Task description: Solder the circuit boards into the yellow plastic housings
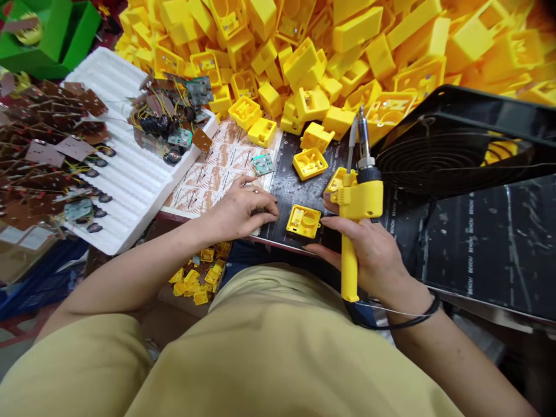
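In my right hand point(377, 249) is a yellow soldering gun point(360, 202), its metal tip pointing up and away from me. The fingers wrap its handle, with the thumb and a fingertip reaching towards a small yellow plastic casing point(304, 220) on the black mat. That casing lies open side up, a round speaker grille inside. My left hand point(249, 207) rests at the table edge, left of the casing and apart from it. Its fingers are loosely bent, with nothing visible in them. Just beyond it lies a small green circuit board point(263, 164). Another open casing point(310, 164) sits farther back.
A large heap of yellow casings point(299, 63) fills the back. On the left, a white foam tray point(125, 191) carries circuit boards with wires and speakers. A black fan point(460, 139) stands at right. Below the table edge are more small yellow parts point(200, 281).
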Motion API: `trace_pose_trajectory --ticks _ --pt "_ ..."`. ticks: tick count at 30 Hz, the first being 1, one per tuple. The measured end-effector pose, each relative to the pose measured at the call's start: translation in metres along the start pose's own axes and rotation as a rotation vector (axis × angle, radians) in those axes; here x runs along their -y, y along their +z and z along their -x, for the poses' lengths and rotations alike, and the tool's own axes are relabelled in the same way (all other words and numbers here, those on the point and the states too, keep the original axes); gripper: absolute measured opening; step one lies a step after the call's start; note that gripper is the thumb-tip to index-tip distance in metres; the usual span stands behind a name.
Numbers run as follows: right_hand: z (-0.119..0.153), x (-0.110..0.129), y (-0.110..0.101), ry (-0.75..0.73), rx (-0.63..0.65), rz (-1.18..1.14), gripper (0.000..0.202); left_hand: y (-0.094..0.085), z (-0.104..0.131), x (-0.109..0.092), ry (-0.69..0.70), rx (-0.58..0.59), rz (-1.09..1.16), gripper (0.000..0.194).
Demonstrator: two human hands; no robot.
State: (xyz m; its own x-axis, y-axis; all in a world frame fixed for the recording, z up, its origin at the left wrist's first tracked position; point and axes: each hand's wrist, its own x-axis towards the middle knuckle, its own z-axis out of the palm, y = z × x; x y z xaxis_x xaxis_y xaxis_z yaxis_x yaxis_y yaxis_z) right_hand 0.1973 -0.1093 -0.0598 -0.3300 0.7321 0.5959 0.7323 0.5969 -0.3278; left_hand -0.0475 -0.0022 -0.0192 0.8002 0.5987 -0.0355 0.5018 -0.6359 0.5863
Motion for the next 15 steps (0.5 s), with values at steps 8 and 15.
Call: trace_pose_trajectory --ticks 8,15 --pt "-0.014 0.008 0.006 0.023 -0.067 -0.013 0.043 0.002 -0.013 -0.003 -0.073 -0.057 0.068 0.011" --pt "-0.004 0.015 -0.044 0.140 -0.169 -0.166 0.022 0.002 -0.013 -0.008 -0.157 -0.051 0.103 0.011"
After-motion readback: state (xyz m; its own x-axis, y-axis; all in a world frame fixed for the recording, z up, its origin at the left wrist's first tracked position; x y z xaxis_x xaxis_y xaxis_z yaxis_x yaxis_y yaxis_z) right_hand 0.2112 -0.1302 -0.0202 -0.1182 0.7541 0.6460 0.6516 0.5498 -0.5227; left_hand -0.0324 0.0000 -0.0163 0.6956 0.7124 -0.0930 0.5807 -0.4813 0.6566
